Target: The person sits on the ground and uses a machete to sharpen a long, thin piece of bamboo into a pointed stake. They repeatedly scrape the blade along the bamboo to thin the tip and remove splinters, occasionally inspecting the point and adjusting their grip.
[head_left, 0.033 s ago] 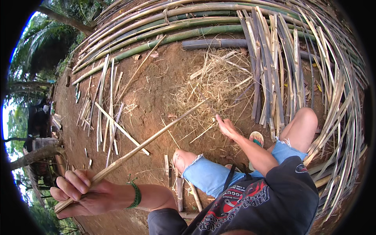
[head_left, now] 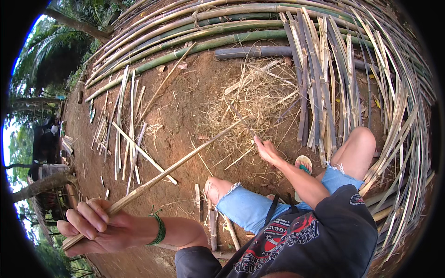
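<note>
My left hand [head_left: 99, 227], with a green cord bracelet at the wrist, is closed round the near end of a long bamboo strip [head_left: 171, 169]. The strip slants up and away to the right. My right hand [head_left: 266, 149] is closed on the handle of a knife [head_left: 241, 116], whose thin dark blade points up and left. Blade and strip meet or cross near the strip's far end; whether they touch, I cannot tell. Behind the blade, pale bamboo shavings [head_left: 259, 90] lie heaped on the bare soil.
Long bamboo poles [head_left: 204, 44] lie across the far side. Split dark bamboo slats [head_left: 310, 83] and a curved pile of thin strips [head_left: 408, 111] fill the right. Loose pale strips [head_left: 132, 125] lie at the left. My bent knees and a sandalled foot [head_left: 303, 164] are close by.
My left hand has shifted very slightly left with the bamboo strip. The right hand with the knife has hardly moved.
</note>
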`<action>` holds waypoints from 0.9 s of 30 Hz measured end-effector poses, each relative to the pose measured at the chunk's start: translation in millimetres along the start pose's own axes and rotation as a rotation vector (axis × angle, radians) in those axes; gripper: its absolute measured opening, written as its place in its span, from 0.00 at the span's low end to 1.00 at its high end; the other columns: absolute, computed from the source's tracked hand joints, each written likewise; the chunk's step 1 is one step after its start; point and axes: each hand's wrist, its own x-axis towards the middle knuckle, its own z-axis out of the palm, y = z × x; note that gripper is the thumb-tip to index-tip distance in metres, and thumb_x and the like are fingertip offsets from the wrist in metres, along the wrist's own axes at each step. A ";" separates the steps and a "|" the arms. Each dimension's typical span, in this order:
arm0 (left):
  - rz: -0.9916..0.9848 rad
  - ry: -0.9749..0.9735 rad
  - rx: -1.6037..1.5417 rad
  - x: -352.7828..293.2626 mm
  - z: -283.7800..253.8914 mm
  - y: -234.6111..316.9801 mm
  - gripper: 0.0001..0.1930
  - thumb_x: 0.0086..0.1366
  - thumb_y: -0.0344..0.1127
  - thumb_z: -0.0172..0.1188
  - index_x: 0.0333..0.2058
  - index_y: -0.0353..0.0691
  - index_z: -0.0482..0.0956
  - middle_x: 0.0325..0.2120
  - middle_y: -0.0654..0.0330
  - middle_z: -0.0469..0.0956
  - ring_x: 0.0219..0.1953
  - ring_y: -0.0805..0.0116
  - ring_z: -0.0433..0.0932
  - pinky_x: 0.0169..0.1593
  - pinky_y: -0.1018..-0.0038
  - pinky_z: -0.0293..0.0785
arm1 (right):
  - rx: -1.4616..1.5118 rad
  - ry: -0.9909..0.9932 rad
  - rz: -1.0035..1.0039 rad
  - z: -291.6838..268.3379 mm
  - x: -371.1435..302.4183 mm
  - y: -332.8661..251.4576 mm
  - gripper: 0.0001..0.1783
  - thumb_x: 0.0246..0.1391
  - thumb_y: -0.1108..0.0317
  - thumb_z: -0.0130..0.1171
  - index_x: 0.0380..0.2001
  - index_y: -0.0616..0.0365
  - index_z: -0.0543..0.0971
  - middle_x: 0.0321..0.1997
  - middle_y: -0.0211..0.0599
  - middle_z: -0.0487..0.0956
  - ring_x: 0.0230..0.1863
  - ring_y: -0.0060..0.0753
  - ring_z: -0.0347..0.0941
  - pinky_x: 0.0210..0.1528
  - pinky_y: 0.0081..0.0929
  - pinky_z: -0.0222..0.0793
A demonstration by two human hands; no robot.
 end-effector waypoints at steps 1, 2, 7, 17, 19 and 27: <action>-0.045 -0.136 -0.092 2.4 -3.0 1.2 0.26 0.72 0.61 0.40 0.28 0.43 0.64 0.16 0.67 0.58 0.14 0.77 0.58 0.16 0.82 0.58 | -0.010 -0.019 -0.088 5.8 -11.6 -16.7 0.41 0.61 0.31 0.41 0.15 0.60 0.72 0.12 0.32 0.67 0.16 0.30 0.63 0.21 0.40 0.59; -0.015 -0.138 -0.035 4.2 1.4 -7.5 0.26 0.74 0.59 0.38 0.28 0.42 0.65 0.15 0.67 0.58 0.12 0.80 0.54 0.12 0.85 0.55 | -0.019 -0.031 -0.172 9.6 -24.6 -34.1 0.40 0.62 0.32 0.41 0.14 0.58 0.71 0.11 0.28 0.65 0.14 0.27 0.60 0.18 0.37 0.56; 0.076 0.168 0.221 5.0 34.8 -28.2 0.27 0.73 0.59 0.35 0.29 0.41 0.67 0.16 0.67 0.58 0.14 0.79 0.52 0.15 0.83 0.52 | 0.268 -0.221 -0.490 18.8 -100.8 -118.1 0.35 0.66 0.38 0.42 0.12 0.51 0.68 0.09 0.23 0.62 0.11 0.19 0.55 0.13 0.28 0.50; 0.067 0.186 0.320 15.5 59.8 -41.7 0.27 0.74 0.61 0.33 0.26 0.43 0.59 0.16 0.66 0.57 0.14 0.78 0.52 0.16 0.82 0.51 | 0.128 -0.003 -0.129 6.3 4.3 1.8 0.39 0.63 0.31 0.37 0.09 0.49 0.65 0.08 0.23 0.61 0.09 0.19 0.55 0.11 0.28 0.50; 0.055 0.188 0.286 10.8 54.5 -42.8 0.27 0.73 0.61 0.33 0.26 0.43 0.59 0.16 0.66 0.56 0.14 0.78 0.52 0.16 0.82 0.50 | 0.108 -0.015 -0.204 6.3 -26.4 -32.8 0.39 0.63 0.31 0.38 0.09 0.51 0.66 0.08 0.24 0.61 0.09 0.19 0.55 0.11 0.28 0.50; 0.081 0.070 0.219 16.0 49.0 -44.1 0.26 0.74 0.60 0.33 0.30 0.42 0.63 0.16 0.67 0.58 0.14 0.79 0.52 0.14 0.84 0.50 | 0.043 0.010 -0.006 -10.5 25.5 26.1 0.38 0.64 0.34 0.39 0.08 0.49 0.63 0.09 0.22 0.58 0.11 0.19 0.53 0.14 0.29 0.51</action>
